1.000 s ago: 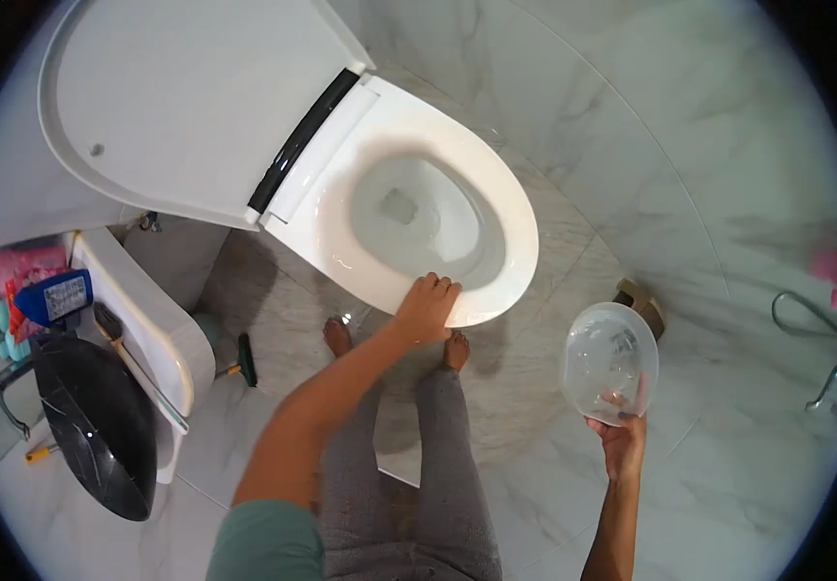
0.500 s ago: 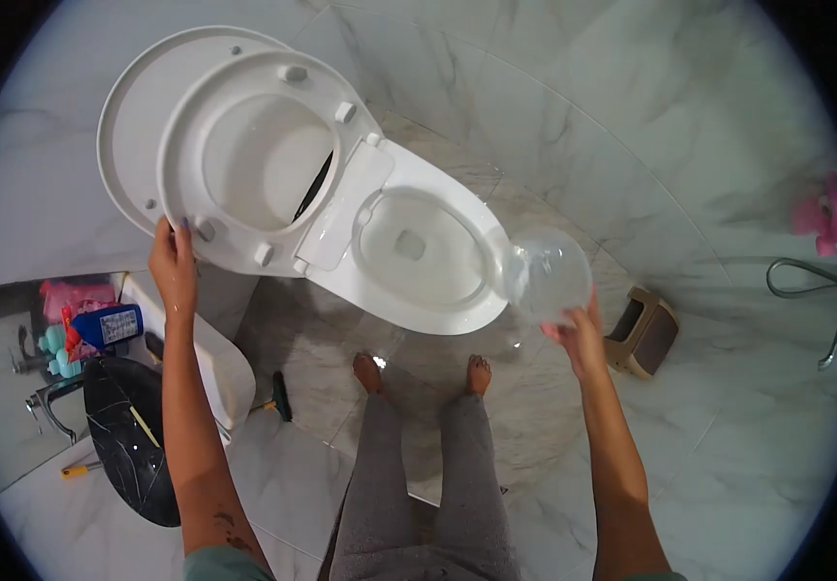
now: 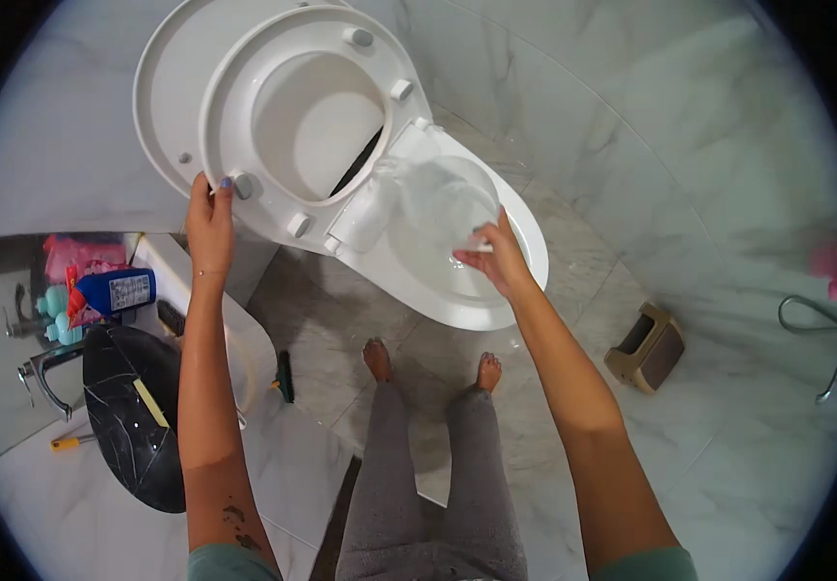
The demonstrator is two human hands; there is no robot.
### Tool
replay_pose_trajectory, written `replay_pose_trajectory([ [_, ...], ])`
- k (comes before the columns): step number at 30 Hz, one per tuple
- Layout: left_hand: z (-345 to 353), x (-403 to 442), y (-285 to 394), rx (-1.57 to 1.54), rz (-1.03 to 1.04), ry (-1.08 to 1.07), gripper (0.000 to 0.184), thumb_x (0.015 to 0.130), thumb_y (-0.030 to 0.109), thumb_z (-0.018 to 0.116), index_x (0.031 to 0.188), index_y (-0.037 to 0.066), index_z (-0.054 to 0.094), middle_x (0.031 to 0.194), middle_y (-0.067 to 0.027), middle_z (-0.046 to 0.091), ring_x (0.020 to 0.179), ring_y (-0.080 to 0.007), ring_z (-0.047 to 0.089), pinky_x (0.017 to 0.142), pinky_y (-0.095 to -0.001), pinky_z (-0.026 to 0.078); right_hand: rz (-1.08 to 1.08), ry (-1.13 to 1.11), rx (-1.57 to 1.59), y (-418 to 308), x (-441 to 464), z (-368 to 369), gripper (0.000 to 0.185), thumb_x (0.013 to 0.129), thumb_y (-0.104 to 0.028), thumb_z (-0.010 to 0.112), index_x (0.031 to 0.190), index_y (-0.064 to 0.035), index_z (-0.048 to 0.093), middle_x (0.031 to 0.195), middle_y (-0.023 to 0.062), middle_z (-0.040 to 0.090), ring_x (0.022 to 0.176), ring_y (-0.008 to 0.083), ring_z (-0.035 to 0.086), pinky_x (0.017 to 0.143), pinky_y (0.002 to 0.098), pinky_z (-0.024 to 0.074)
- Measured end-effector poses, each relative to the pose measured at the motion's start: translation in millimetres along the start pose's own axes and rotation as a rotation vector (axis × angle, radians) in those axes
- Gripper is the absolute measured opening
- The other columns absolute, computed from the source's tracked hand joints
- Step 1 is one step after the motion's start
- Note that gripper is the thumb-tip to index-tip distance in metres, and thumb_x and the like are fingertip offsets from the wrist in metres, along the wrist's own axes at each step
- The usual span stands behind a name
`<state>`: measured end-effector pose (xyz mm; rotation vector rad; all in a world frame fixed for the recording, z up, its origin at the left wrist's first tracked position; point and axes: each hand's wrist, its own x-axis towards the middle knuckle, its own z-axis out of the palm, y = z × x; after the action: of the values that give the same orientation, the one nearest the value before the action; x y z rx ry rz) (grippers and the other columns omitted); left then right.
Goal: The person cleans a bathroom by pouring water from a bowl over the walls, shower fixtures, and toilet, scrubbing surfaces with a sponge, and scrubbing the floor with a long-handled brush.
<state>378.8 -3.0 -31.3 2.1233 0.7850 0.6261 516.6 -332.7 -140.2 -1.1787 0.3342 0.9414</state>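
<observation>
My left hand (image 3: pixel 209 230) grips the lower left edge of the raised white toilet seat (image 3: pixel 230 107), fingers closed on its rim. Behind the seat stands the raised lid (image 3: pixel 169 92). In my right hand (image 3: pixel 502 259) is a clear plastic dipper (image 3: pixel 452 198), held by its handle and tilted over the toilet bowl (image 3: pixel 530 281). Water appears to spill from it toward the seat hinges, though the stream is blurred. The dipper hides part of the bowl's inside.
At left, a blue bottle (image 3: pixel 120 292), pink packaging (image 3: pixel 81 257) and teal bottles (image 3: pixel 58 315) stand near a black basin (image 3: pixel 123 426) and faucet (image 3: pixel 43 373). A brown and beige step stool (image 3: pixel 653 353) sits on the wet tiled floor (image 3: pixel 573 232). My bare feet are below the toilet.
My right hand has swung the dipper left from beside the bowl's front to over the bowl, tipping it. My left hand still holds the seat. The whole view has shifted slightly.
</observation>
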Motion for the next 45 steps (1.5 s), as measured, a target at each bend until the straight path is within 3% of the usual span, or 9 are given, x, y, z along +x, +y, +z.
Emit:
replay_pose_trajectory([
  [12, 6.6, 33.5, 24.1, -0.285, -0.069, -0.019, 0.049, 0.092, 0.044, 0.038, 0.106, 0.000, 0.054, 0.087, -0.0019, 0.054, 0.085, -0.0086, 0.044, 0.078, -0.0256, 0.038, -0.058, 0.269, -0.245, 20.9, -178.3, -90.3, 0.062, 0.078, -0.016, 0.046, 0.134, -0.0114, 0.021, 0.109, 0.0146, 0.045, 0.075, 0.0250, 0.058, 0.067, 0.0318, 0.0528],
  [16, 26.6, -27.6, 69.6, -0.066, -0.004, -0.313, 0.044, 0.085, 0.032, 0.056, 0.115, 0.000, 0.051, 0.088, -0.0058, 0.056, 0.085, -0.0145, 0.049, 0.078, -0.0295, 0.040, -0.012, 0.377, -0.139, 37.1, -225.8, -115.4, 0.065, 0.078, -0.017, 0.046, 0.137, -0.0147, 0.018, 0.109, 0.0151, 0.046, 0.076, 0.0253, 0.058, 0.067, 0.0325, 0.0524],
  [22, 122.3, -137.5, 90.5, -0.101, 0.507, -0.619, 0.061, 0.070, 0.034, 0.066, 0.118, 0.003, 0.047, 0.106, -0.0155, 0.051, 0.097, -0.0315, 0.046, 0.083, -0.0422, 0.034, -0.068, 0.422, -0.027, 30.7, -310.3, -133.6, 0.073, 0.076, -0.022, 0.050, 0.139, -0.0192, 0.014, 0.110, 0.0154, 0.047, 0.082, 0.0265, 0.059, 0.069, 0.0350, 0.0535],
  [31, 304.0, -287.9, 10.5, 0.308, 0.270, -0.903, 0.063, 0.082, 0.044, 0.048, 0.132, 0.009, 0.032, 0.128, -0.0101, 0.037, 0.122, -0.0240, 0.029, 0.101, -0.0480, 0.018, -0.030, 0.427, -0.150, 14.2, -337.7, -168.7, 0.075, 0.074, -0.022, 0.052, 0.139, -0.0146, 0.015, 0.107, 0.0141, 0.048, 0.085, 0.0258, 0.058, 0.063, 0.0360, 0.0551],
  [35, 345.2, -292.4, -25.6, 0.565, 0.259, -0.964, 0.064, 0.086, 0.045, 0.043, 0.139, 0.021, 0.018, 0.146, -0.0045, 0.013, 0.134, -0.0206, 0.011, 0.105, -0.0492, 0.012, -0.048, 0.468, -0.148, 22.4, -284.6, -159.0, 0.075, 0.072, -0.008, 0.047, 0.140, -0.0156, 0.014, 0.112, 0.0128, 0.043, 0.082, 0.0205, 0.055, 0.061, 0.0307, 0.0511],
  [39, 411.7, -250.6, -67.8, 0.363, -0.191, -1.566, 0.043, 0.088, 0.041, 0.040, 0.123, 0.017, 0.046, 0.132, -0.0091, 0.040, 0.120, -0.0297, 0.039, 0.090, -0.0524, 0.035, -0.188, 0.441, -0.488, 6.8, -214.3, -115.1, 0.083, 0.069, -0.003, 0.053, 0.141, -0.0154, 0.014, 0.114, 0.0113, 0.040, 0.081, 0.0190, 0.052, 0.067, 0.0315, 0.0494],
  [40, 380.4, -227.4, -53.6, -0.127, -0.238, -1.215, 0.039, 0.086, 0.045, 0.043, 0.103, 0.016, 0.060, 0.115, -0.0059, 0.057, 0.106, -0.0258, 0.052, 0.083, -0.0570, 0.034, -0.299, 0.399, -0.569, 9.1, -191.0, -107.5, 0.083, 0.068, -0.002, 0.053, 0.141, -0.0149, 0.015, 0.116, 0.0134, 0.038, 0.087, 0.0195, 0.051, 0.067, 0.0304, 0.0497],
  [41, 353.2, -211.7, -24.0, -0.578, -0.908, -0.880, 0.036, 0.085, 0.045, 0.046, 0.099, 0.015, 0.060, 0.103, -0.0003, 0.058, 0.095, -0.0205, 0.053, 0.077, -0.0501, 0.040, -0.421, 0.354, -0.646, 10.3, -167.0, -97.4, 0.083, 0.068, -0.001, 0.054, 0.141, -0.0144, 0.017, 0.118, 0.0154, 0.037, 0.094, 0.0201, 0.049, 0.068, 0.0293, 0.0501],
  [45, 393.4, -145.1, -127.3, -1.045, -1.227, -0.231, 0.029, 0.083, 0.042, 0.052, 0.086, 0.014, 0.058, 0.084, -0.0026, 0.054, 0.071, -0.0161, 0.051, 0.060, -0.0374, 0.045, -0.589, 0.316, -0.999, -32.0, -114.1, 3.0, 0.084, 0.066, -0.006, 0.065, 0.138, -0.0153, 0.023, 0.106, 0.0128, 0.042, 0.079, 0.0217, 0.054, 0.068, 0.0276, 0.0470],
])
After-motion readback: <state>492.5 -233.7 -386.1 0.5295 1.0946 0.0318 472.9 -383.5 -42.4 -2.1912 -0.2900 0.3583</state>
